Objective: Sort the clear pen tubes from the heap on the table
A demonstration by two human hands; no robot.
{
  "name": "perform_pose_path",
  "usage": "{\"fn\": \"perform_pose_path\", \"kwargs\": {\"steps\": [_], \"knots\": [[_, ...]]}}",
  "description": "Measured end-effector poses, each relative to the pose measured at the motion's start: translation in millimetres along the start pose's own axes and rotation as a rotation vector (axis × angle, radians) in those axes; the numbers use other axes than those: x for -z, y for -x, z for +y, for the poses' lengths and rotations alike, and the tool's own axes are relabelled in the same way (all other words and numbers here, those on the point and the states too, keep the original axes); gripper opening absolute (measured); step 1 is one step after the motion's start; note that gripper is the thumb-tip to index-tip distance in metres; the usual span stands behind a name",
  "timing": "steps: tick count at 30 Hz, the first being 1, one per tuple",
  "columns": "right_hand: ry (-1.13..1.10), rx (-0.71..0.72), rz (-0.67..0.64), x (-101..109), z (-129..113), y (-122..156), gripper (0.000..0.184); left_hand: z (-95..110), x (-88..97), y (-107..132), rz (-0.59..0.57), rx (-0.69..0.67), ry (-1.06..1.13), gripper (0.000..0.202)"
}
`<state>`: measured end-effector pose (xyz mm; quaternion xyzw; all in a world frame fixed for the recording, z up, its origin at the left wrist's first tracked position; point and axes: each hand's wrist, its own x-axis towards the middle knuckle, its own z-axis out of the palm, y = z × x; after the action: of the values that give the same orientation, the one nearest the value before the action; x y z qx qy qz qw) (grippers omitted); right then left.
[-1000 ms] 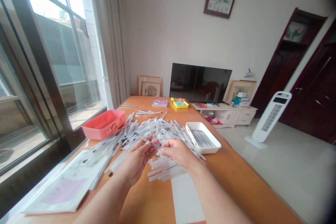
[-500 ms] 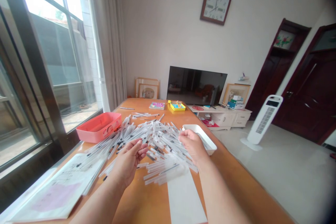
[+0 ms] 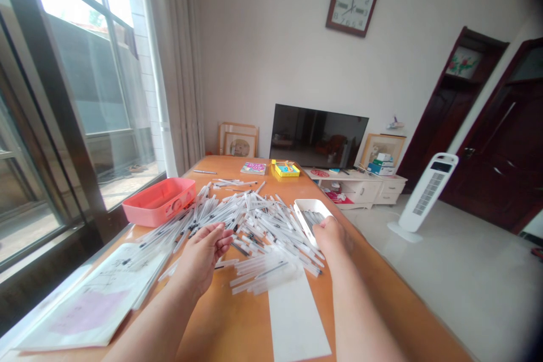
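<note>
My left hand (image 3: 203, 254) is over the near left part of a heap of clear pen barrels (image 3: 231, 212), thumb pressed to the forefinger and the other fingers loosely curled. Whatever it may pinch is too small to name. My right hand (image 3: 335, 237) is at the near end of a white tray (image 3: 302, 202), fingers closed and largely turned away from view. What those fingers hold, if anything, is hidden. Thin dark-grey sticks, like pen refills (image 3: 314, 218), lie inside the tray. Many barrels have black ends.
A pink basket (image 3: 144, 212) stands left of the heap, with papers (image 3: 89, 300) in front of it. A white sheet (image 3: 297, 317) lies near me, partly under barrels. Farther back are a pen (image 3: 205, 172), a booklet (image 3: 253, 168) and a yellow box (image 3: 287, 169).
My right hand has moved right, from the tray's left edge by the heap to the tray's near end, uncovering the sticks inside. My left hand stays almost where it was, still pinched.
</note>
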<state>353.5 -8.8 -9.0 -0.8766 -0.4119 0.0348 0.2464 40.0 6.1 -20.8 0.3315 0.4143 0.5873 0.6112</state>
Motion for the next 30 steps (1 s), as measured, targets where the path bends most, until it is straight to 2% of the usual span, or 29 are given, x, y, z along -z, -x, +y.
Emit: {"fn": "perform_pose_path", "kwargs": {"steps": [7,9,12,14,16,18,21,23,25,30], "knots": [[0.054,-0.004,-0.058,-0.1,1.0,-1.6,0.022,3.7,1.0,-0.9,0.009,-0.016,0.014,0.023],[0.052,0.001,-0.02,0.1,0.6,-0.2,0.024,5.7,1.7,-0.8,0.023,-0.02,0.014,0.022],[0.012,0.055,0.122,0.8,-4.2,6.1,0.024,8.8,2.8,-0.7,0.05,-0.022,0.012,0.021],[-0.055,0.132,0.205,0.6,-10.9,12.9,0.022,10.4,4.0,-1.1,0.067,-0.029,0.01,0.021],[-0.148,0.251,0.228,-1.5,-19.8,21.2,0.021,11.8,5.8,-1.7,0.079,-0.04,0.011,0.021],[-0.233,0.383,0.2,-6.2,-29.8,29.9,0.019,13.6,7.6,-2.0,0.086,-0.053,0.01,0.023],[-0.295,0.542,0.085,-16.7,-43.8,42.8,0.016,18.3,10.0,-1.2,0.1,-0.078,-0.028,0.029],[-0.29,0.605,0.003,-24.2,-50.8,50.9,0.015,22.0,11.9,-0.1,0.109,-0.105,-0.149,0.032],[-0.264,0.648,-0.065,-31.1,-55.5,57.9,0.014,24.6,15.0,0.8,0.082,-0.151,-0.373,0.031],[-0.255,0.722,-0.127,-43.1,-58.4,66.7,0.012,22.4,26.2,1.8,-0.136,-0.332,-1.14,0.013]]}}
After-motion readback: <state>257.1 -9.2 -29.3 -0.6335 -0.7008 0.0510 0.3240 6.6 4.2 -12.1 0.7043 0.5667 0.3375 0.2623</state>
